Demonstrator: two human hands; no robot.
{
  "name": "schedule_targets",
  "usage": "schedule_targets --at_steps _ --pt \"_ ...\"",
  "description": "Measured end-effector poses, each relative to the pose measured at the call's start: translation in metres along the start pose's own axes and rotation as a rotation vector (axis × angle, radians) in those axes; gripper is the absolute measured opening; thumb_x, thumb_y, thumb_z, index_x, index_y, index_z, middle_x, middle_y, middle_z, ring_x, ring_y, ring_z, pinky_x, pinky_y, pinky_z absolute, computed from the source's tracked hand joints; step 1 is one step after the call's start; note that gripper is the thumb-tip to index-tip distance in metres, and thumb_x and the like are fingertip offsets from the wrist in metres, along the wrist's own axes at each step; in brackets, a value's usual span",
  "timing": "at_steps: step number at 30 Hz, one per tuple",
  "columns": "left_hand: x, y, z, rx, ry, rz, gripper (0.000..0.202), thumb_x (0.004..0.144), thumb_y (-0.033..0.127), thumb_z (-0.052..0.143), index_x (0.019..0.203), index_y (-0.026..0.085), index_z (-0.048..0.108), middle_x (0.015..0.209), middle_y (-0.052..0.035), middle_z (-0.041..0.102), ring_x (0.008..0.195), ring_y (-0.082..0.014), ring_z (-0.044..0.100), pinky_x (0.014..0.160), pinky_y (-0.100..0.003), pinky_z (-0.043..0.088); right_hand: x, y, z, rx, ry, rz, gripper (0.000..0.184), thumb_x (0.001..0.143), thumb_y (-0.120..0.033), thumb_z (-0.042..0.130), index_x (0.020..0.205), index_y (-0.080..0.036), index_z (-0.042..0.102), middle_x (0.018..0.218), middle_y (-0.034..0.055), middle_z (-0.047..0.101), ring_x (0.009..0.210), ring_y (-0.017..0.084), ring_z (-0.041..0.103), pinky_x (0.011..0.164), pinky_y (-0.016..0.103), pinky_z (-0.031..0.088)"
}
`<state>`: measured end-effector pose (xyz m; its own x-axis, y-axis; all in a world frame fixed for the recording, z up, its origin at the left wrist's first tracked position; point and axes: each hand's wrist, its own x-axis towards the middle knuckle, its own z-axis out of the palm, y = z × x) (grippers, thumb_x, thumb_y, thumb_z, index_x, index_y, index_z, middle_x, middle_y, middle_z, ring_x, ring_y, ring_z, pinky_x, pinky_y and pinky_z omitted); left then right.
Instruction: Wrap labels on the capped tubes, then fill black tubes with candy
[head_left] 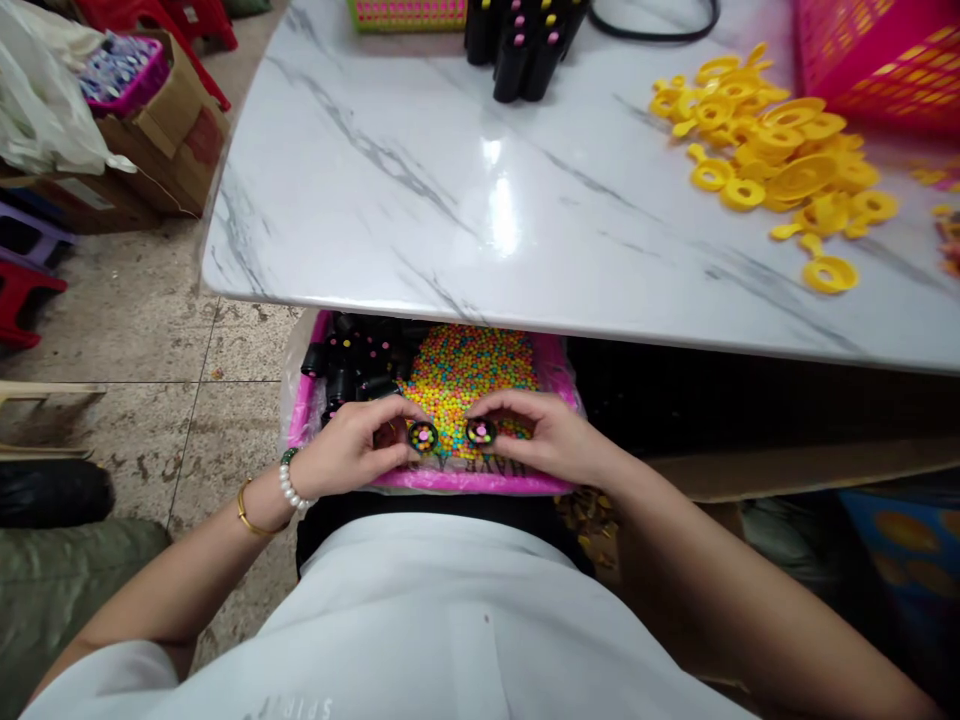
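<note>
On my lap sits a pink tray (480, 482) filled with small multicoloured beads (469, 375) and several black tubes (352, 365) at its left side. My left hand (352, 448) is closed around a black tube (423, 437) whose round end shows coloured beads. My right hand (547, 435) pinches a second black tube (480, 432) the same way. Both tubes are held over the tray's near edge, close together.
A white marble table (420, 190) stands above the tray. On it lie a pile of yellow plastic rings (780, 165), a group of upright black tubes (521, 45), a pink basket (877, 60) and a green basket (405, 14). Cardboard boxes (161, 140) and stools stand on the floor at left.
</note>
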<state>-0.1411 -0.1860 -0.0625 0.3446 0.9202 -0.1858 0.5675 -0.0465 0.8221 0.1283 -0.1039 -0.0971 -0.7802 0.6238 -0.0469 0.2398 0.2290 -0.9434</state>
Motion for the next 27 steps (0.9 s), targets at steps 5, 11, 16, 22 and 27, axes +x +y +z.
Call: schedule_targets --at_steps 5,11,16,22,27 --pt "0.004 -0.001 0.0 -0.173 -0.017 0.024 0.028 0.086 0.022 0.066 0.113 0.015 0.066 0.086 -0.0015 0.067 0.07 -0.0104 0.057 0.065 -0.021 0.047 0.001 -0.007 0.0 -0.027 0.031 0.017 0.022 0.083 -0.025 0.067 0.104 -0.019 0.069 0.1 0.0066 0.076 0.092 0.02 0.072 0.087 0.034 0.057" --pt "0.001 0.002 -0.001 -0.215 0.01 0.035 0.028 0.086 0.023 0.067 0.113 0.015 0.068 0.084 -0.0017 0.065 0.068 -0.0101 0.054 0.064 -0.021 0.045 -0.001 -0.017 -0.002 -0.183 0.08 -0.089 0.021 0.082 -0.018 0.064 0.102 -0.02 0.069 0.099 0.0052 0.076 0.091 0.018 0.072 0.085 0.031 0.057" --pt "0.002 0.002 0.003 -0.171 0.024 0.029 0.027 0.086 0.024 0.067 0.111 0.015 0.066 0.087 -0.0029 0.066 0.071 -0.0117 0.058 0.067 -0.023 0.048 -0.005 -0.028 -0.003 -0.131 0.099 -0.065 0.022 0.081 -0.019 0.065 0.103 -0.021 0.068 0.099 0.005 0.076 0.09 0.02 0.073 0.083 0.032 0.059" --pt "0.009 -0.002 0.001 0.111 0.0 0.101 0.023 0.088 0.022 0.065 0.11 0.017 0.065 0.089 -0.0027 0.067 0.074 -0.0132 0.061 0.07 -0.025 0.05 -0.005 -0.028 -0.004 -0.187 0.122 -0.058 0.023 0.08 -0.018 0.065 0.102 -0.022 0.068 0.097 0.0047 0.076 0.088 0.02 0.072 0.08 0.034 0.059" --pt "0.003 0.006 -0.01 0.219 0.009 0.193 0.024 0.091 0.017 0.058 0.115 0.016 0.062 0.107 -0.0082 0.067 0.093 -0.0172 0.064 0.083 -0.029 0.052 -0.008 -0.027 -0.001 -0.249 0.142 -0.102 0.022 0.081 -0.018 0.064 0.103 -0.021 0.067 0.097 0.0047 0.076 0.087 0.019 0.072 0.081 0.032 0.058"
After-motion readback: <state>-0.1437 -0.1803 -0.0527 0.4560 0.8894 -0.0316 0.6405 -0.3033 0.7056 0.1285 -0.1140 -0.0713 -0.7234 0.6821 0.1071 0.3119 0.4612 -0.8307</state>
